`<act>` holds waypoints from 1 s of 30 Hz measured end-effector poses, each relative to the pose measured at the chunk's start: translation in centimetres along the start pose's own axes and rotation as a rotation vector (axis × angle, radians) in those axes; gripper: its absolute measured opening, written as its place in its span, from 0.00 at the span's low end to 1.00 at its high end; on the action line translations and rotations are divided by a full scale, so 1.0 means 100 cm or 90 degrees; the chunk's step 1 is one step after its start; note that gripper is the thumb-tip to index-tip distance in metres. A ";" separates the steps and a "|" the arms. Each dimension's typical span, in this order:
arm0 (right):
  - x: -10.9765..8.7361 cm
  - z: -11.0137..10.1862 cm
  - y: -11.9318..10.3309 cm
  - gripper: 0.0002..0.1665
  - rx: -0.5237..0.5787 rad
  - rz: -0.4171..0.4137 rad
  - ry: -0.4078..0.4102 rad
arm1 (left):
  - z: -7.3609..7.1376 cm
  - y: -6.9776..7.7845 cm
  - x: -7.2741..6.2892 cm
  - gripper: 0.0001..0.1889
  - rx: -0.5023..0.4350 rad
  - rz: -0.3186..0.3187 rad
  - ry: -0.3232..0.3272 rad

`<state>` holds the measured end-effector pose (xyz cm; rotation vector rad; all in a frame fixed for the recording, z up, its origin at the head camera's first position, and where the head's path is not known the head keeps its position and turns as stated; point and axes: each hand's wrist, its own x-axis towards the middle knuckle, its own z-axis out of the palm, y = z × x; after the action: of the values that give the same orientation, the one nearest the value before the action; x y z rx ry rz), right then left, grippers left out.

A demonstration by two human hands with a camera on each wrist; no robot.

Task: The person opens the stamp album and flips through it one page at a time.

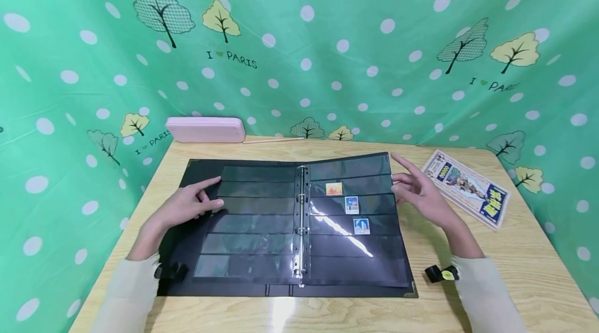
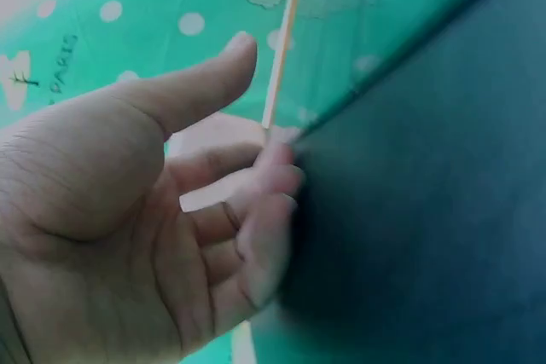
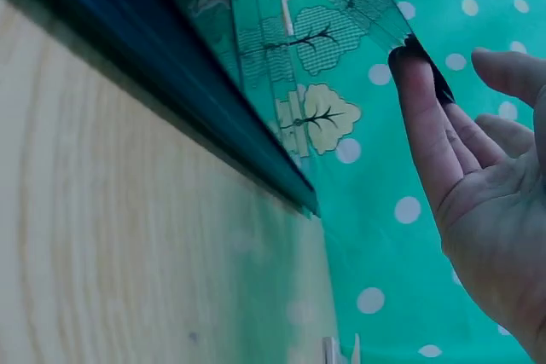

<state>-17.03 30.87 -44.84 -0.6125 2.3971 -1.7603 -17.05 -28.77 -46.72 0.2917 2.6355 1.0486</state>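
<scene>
While hands point(image 1: 184, 207) point(image 1: 421, 192) flank album point(image 1: 252, 221), pink case point(image 1: 206, 130) behind, packet point(image 1: 468, 187) right

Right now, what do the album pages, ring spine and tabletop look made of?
Album pages: likely plastic, glossy, partly see-through; glare streaks the right one.
Ring spine: seemingly polished metal; silvery, with bright highlights.
Tabletop: wood or wood-look laminate, can't tell; smooth, pale grain, shiny patch below the album.
</scene>
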 end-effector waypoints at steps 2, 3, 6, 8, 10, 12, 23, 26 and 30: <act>-0.001 -0.001 -0.002 0.45 0.031 -0.009 -0.008 | 0.000 0.008 0.000 0.43 0.005 -0.004 0.008; -0.001 -0.001 -0.004 0.45 0.054 -0.015 -0.010 | 0.001 0.013 0.000 0.42 0.011 -0.005 0.024; 0.000 0.003 -0.008 0.42 0.153 -0.046 -0.020 | 0.006 0.033 -0.001 0.37 0.033 0.017 0.098; 0.001 0.009 -0.012 0.39 0.238 -0.081 -0.039 | 0.013 0.048 -0.003 0.32 0.037 0.051 0.152; 0.003 0.016 -0.016 0.36 0.314 -0.120 -0.070 | 0.021 0.065 -0.005 0.28 0.021 0.094 0.184; 0.004 0.024 -0.021 0.35 0.360 -0.155 -0.103 | 0.030 0.082 -0.010 0.25 -0.015 0.132 0.193; 0.000 0.065 -0.047 0.43 0.377 -0.244 -0.227 | 0.073 0.149 -0.032 0.23 -0.201 0.257 0.174; 0.000 0.079 -0.052 0.45 0.378 -0.267 -0.250 | 0.083 0.159 -0.035 0.25 -0.228 0.282 0.175; -0.003 0.100 -0.055 0.47 0.399 -0.292 -0.270 | 0.095 0.167 -0.037 0.30 -0.253 0.314 0.170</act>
<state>-12.20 20.73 -42.95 -1.3272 1.3897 -2.1145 -9.02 -11.85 -41.04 0.7828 2.5496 1.8493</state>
